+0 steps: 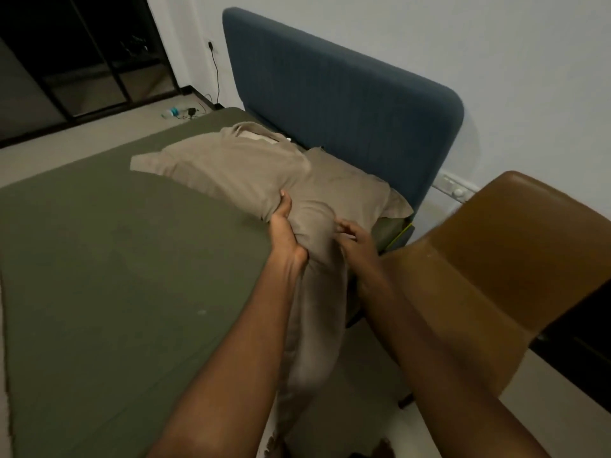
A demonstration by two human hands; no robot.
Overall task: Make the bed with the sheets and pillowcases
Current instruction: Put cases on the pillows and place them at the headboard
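My left hand (284,233) and right hand (356,242) are bare, and so are the left forearm (238,342) and right forearm (429,342), uncovered from the wrists down to the lower edge of my view. Tendons ridge the left wrist. At the bottom edge I make out bare toes (276,446), blurred.

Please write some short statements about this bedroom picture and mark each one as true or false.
1. The sheet is green. True.
2. The headboard is red. False: it is blue.
3. The left hand grips the beige pillowcase. True.
4. The chair is at the left of the picture. False: it is at the right.
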